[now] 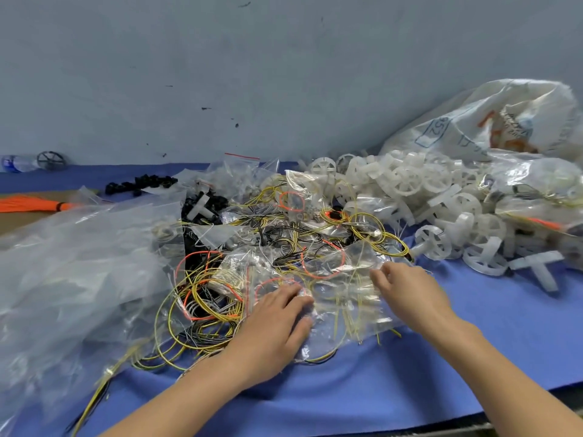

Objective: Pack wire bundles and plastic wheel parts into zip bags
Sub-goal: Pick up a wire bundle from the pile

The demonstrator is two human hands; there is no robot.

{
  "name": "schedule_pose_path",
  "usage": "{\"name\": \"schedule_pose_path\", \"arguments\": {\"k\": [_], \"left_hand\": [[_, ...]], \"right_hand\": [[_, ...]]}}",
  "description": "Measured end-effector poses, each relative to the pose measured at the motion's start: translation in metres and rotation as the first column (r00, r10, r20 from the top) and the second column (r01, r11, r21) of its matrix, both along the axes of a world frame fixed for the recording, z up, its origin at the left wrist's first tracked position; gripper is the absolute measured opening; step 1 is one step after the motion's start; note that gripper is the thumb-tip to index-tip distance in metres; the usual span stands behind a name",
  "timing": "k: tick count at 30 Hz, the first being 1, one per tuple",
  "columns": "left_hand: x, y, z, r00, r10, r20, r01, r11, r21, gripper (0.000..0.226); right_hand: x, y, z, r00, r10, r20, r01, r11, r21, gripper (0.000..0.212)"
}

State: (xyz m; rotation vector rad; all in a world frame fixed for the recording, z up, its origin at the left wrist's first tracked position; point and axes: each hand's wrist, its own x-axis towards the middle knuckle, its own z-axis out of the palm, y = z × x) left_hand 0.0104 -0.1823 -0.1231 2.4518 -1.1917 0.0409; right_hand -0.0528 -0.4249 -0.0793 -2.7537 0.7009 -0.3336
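A clear zip bag (344, 298) holding yellow wires lies on the blue table cover in front of me. My left hand (277, 323) rests flat on the bag's left part, fingers straight. My right hand (410, 294) hovers over the bag's right edge with fingers loosely curled; I cannot tell whether it touches the plastic. Loose yellow and orange wire bundles (202, 307) sprawl to the left of the bag. A heap of white plastic wheel parts (435, 203) fills the right side.
A pile of empty clear bags (72, 272) covers the left. A large printed sack (492, 121) stands at the back right against the grey wall. Black plastic parts (142, 182), an orange bundle (31, 205) and a water bottle (15, 163) lie at the back left.
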Motion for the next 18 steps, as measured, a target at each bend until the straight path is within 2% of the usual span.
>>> {"name": "schedule_pose_path", "arguments": {"k": [4,7,9,11,13,15,18], "left_hand": [[-0.001,0.0,0.0,1.0,0.007,0.01,-0.007,1.0,-0.006,0.042],[-0.006,0.0,0.004,1.0,0.006,0.015,-0.005,0.998,-0.065,0.041],[-0.008,0.0,0.014,0.997,0.0,-0.077,-0.014,0.983,-0.181,0.038],[-0.001,0.005,0.032,0.995,0.044,-0.093,-0.066,0.968,-0.242,0.034],[0.017,0.02,0.052,0.985,0.171,-0.033,-0.174,0.952,-0.252,0.028],[0.039,0.046,0.069,0.939,0.343,-0.017,-0.337,0.911,-0.236,0.022],[0.059,0.09,0.074,0.844,0.536,-0.022,-0.534,0.836,-0.121,0.02]], "right_hand": [[-0.003,-0.01,0.004,0.996,-0.078,-0.053,0.069,0.986,-0.152,0.04],[-0.003,-0.006,0.005,0.988,-0.114,-0.103,0.086,0.967,-0.24,0.03],[0.0,0.004,0.009,0.997,-0.07,0.008,0.069,0.937,-0.343,0.022],[0.005,0.022,0.016,0.979,0.081,0.185,-0.004,0.925,-0.381,0.02],[0.01,0.051,0.022,0.915,0.267,0.303,-0.157,0.926,-0.345,0.018],[0.014,0.081,0.02,0.845,0.444,0.298,-0.337,0.875,-0.348,0.018],[0.02,0.116,0.006,0.718,0.679,0.152,-0.597,0.713,-0.368,0.031]]}}
